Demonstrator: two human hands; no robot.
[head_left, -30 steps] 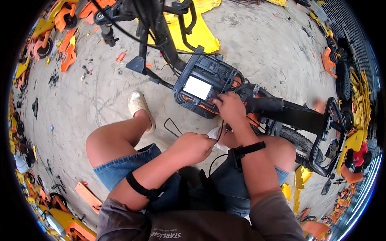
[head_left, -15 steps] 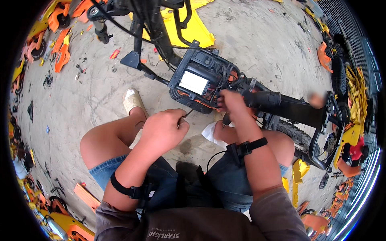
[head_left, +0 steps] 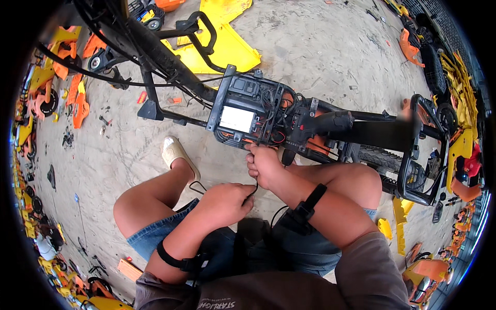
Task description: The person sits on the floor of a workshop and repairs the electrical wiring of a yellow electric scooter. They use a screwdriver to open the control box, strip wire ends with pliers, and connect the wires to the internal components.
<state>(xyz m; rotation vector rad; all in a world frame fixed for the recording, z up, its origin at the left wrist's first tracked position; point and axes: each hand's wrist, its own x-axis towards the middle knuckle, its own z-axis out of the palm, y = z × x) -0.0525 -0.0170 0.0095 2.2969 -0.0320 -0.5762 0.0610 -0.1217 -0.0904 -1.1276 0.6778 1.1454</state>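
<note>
A black bike-like frame (head_left: 380, 135) lies across in front of me, its central box holding a white-labelled block (head_left: 237, 119) and a tangle of thin wires (head_left: 276, 111). My left hand (head_left: 226, 202) is closed around a thin black cable (head_left: 255, 190), and a loop of it sticks out on the hand's left side. Up from that fist the cable runs to my right hand (head_left: 264, 164), whose fingers are curled on it just below the near edge of the box. The right fingertips are partly hidden. A black rounded part with red details (head_left: 325, 124) sits right of the wires.
Yellow panels (head_left: 219, 44) lie on the concrete floor beyond the frame. Orange and yellow parts with wheels (head_left: 46, 106) are heaped along the left. More yellow pieces (head_left: 460, 144) and a black crate (head_left: 435, 72) stand at the right. My knees flank the work.
My right hand has come down and left from the wires, out of the box. The left hand has moved lower and right. The front of the frame appears shifted left in view.
</note>
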